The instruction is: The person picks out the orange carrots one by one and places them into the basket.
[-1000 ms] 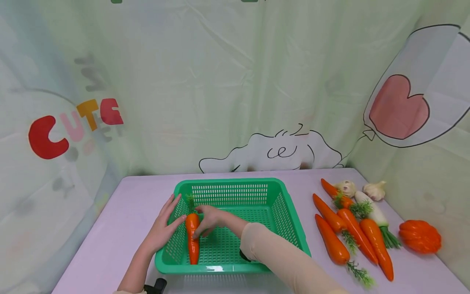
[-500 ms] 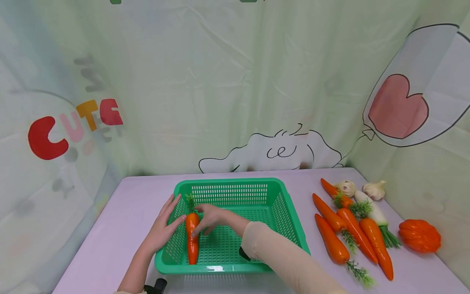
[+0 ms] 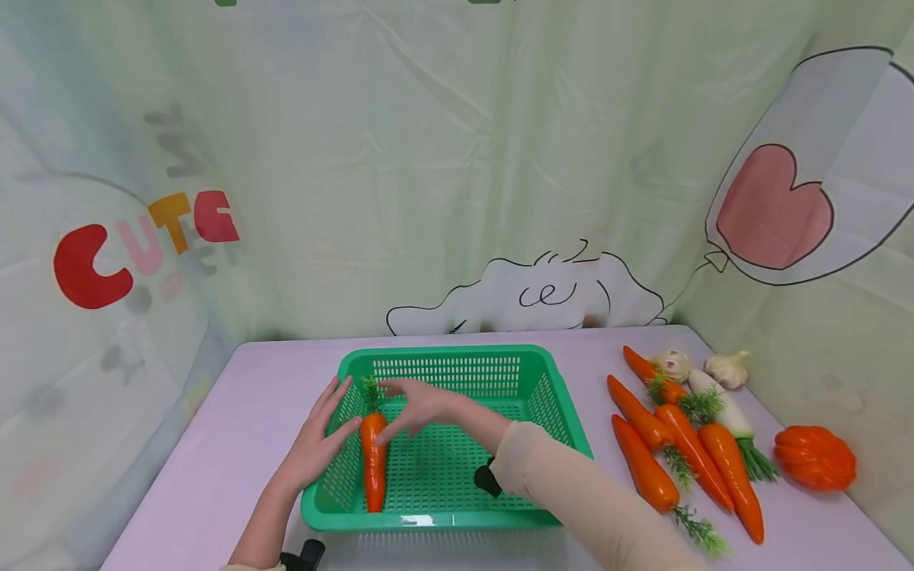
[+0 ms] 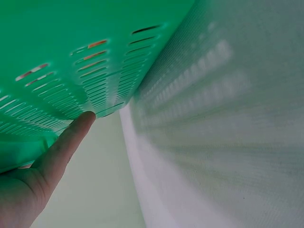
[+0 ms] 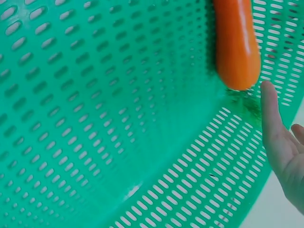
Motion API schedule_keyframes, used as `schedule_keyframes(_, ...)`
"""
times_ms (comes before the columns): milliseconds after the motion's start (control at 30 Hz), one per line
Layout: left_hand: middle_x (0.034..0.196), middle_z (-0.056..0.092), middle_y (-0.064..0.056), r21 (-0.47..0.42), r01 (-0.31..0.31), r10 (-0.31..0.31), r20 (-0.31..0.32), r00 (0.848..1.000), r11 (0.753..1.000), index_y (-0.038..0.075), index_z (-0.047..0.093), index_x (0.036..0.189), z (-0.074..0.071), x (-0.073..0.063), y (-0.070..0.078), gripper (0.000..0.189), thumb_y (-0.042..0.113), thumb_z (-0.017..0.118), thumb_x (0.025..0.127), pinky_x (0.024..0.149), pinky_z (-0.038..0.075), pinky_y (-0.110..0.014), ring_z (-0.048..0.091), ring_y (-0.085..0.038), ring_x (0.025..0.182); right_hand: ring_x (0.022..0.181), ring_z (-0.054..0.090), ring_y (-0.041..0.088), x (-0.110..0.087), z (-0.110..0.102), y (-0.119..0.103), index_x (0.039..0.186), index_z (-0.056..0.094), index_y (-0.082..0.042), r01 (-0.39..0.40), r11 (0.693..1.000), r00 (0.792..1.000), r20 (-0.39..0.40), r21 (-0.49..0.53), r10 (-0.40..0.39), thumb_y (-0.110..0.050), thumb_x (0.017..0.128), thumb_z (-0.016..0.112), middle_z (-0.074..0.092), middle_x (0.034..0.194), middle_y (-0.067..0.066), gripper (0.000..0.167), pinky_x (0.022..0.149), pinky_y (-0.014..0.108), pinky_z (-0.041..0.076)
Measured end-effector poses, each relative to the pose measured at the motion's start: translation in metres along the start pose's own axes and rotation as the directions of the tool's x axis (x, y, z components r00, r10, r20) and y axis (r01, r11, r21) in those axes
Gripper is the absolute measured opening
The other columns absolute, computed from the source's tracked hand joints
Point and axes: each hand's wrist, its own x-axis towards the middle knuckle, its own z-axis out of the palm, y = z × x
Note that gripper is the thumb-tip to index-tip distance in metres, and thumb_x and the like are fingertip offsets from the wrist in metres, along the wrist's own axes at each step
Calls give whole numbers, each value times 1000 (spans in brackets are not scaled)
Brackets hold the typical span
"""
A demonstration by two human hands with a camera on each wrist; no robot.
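Along the left wall inside the green basket (image 3: 450, 521), one orange carrot (image 3: 374, 468), lying lengthwise, tip toward the near rim and leafy top (image 3: 370, 392) toward the far wall. Just to its right, the right hand (image 3: 421, 404), fingers loosely extended, gripping nothing; thumb close to the thick end of the carrot. From the right wrist view, a fingertip just beside that same end, apparently with a narrow gap between. At the left side of the basket, the left hand (image 3: 320, 440), fingers stretched out along the rim, likewise gripping nothing; from the left wrist view, one straight finger by the slotted wall.

On the pale table (image 3: 186, 484) to the right, well apart from both hands, a cluster of five more carrots (image 3: 693, 456), a white radish (image 3: 723, 406) with green stalks, two garlic bulbs (image 3: 673, 365) and, farther right, a ribbed orange vegetable (image 3: 816, 458). Behind, a pale green curtain (image 3: 321, 159) printed with coloured letters (image 3: 74, 270) and a balloon (image 3: 850, 151) bearing a pink heart (image 3: 778, 208).
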Motion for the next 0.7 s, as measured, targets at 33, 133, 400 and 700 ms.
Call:
schedule_keyframes(33, 152, 6, -12, -1, -1, 1, 1, 1000, 1000, 17, 22, 147, 0, 0, 0, 65, 37, 52, 92, 94, 18, -70, 10, -41, 135, 99, 56, 28, -2, -2, -1, 142, 30, -9, 9, 1000, 1000, -2, -13, -9, -13, 71, 79, 34, 141, 17, 86, 67, 36, 54)
schedule_keyframes(133, 152, 6, -12, -1, -1, 1, 0, 1000, 1000, 17, 22, 147, 0, 0, 0, 66, 38, 52, 92, 94, 17, -70, 10, -41, 135, 95, 58, 25, -8, -7, -5, 142, 31, -11, 40, 997, 999, 0, -61, -40, -15, 71, 79, 34, 142, 15, 86, 65, 31, 53)
schedule_keyframes(400, 152, 7, -13, -3, 2, -2, -5, 1000, 1000, 16, 22, 146, 0, 0, 0, 65, 32, 54, 92, 95, 17, -69, 11, -41, 135, 82, 63, 14, -32, -25, -13, 142, 32, -14, 119, 977, 993, 9, -174, -119, -17, 70, 81, 36, 141, 14, 87, 73, 26, 50)
schedule_keyframes(700, 152, 8, -13, -1, 0, 0, -13, 1000, 1000, 16, 23, 146, 0, -1, 0, 65, 33, 53, 92, 95, 17, -69, 10, -40, 135, 91, 61, 18, -60, -45, -17, 143, 31, -16, 147, 970, 989, -4, -193, -151, -20, 71, 80, 36, 142, 10, 87, 75, 27, 50)
